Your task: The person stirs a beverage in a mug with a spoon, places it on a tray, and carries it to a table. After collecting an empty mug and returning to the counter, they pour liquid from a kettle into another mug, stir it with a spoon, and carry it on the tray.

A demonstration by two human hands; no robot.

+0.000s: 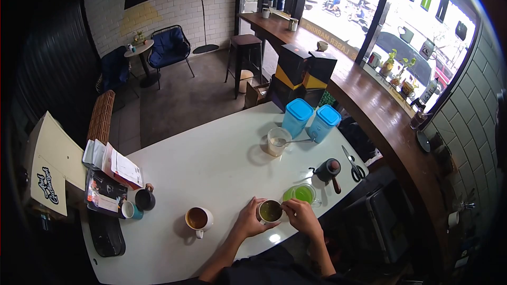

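Welp, left hand (247, 220) clamps a cup (270, 211), can't tell what right hand (302, 216) pinches; stray knuckles could tip that clear mug (316, 195).

Pale-rimmed cup (270, 211), upright, w/ dk green liq.

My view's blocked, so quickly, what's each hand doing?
Left hand: closed around the cup of dark green liquid.
Right hand: at its rim, fingers pinched; grip contents unclear.
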